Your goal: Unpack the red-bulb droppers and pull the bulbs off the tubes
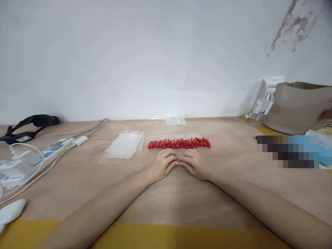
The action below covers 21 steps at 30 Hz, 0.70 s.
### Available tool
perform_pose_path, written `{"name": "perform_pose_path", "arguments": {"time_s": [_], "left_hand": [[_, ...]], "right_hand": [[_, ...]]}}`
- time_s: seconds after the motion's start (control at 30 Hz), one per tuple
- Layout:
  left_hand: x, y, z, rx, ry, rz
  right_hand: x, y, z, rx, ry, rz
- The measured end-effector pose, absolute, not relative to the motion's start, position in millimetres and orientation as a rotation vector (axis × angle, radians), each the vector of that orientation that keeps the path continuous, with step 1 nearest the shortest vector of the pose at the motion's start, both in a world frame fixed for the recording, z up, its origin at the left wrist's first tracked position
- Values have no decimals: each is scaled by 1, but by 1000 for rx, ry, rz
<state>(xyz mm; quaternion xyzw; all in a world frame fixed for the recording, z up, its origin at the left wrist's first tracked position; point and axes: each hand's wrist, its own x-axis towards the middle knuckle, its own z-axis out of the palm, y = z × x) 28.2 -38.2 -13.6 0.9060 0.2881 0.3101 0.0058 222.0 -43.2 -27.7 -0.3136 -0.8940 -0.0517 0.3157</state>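
Note:
My left hand and my right hand rest low over the middle of the table, thumbs and fingertips almost meeting. Both have bent, closed fingers. A small bit of red shows between the fingertips; the rest of it is hidden. Just beyond my hands lies a wide row of thin white sticks with red heads, their heads towards me. To the left of this row, several clear zip bags lie flat in an overlapping pile.
Another small clear bag lies near the wall. On the left are a power strip with plugs and cables, and a black strapped item. A plastic bottle and a grey-brown container stand at the back right.

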Motion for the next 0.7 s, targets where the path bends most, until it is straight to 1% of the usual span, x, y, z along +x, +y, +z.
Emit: {"name": "perform_pose_path", "arguments": {"time_s": [0.33,0.5,0.7], "left_hand": [[29,-47,-2,2992,1018,725],[28,-48,-2,2966,1017,681],[26,-48,-3,2906,1012,635]], "right_hand": [[224,-44,-27,-689,-2329,-200],[225,-46,-25,-659,-2351,-235],[226,-51,-19,-628,-2395,-356]]}}
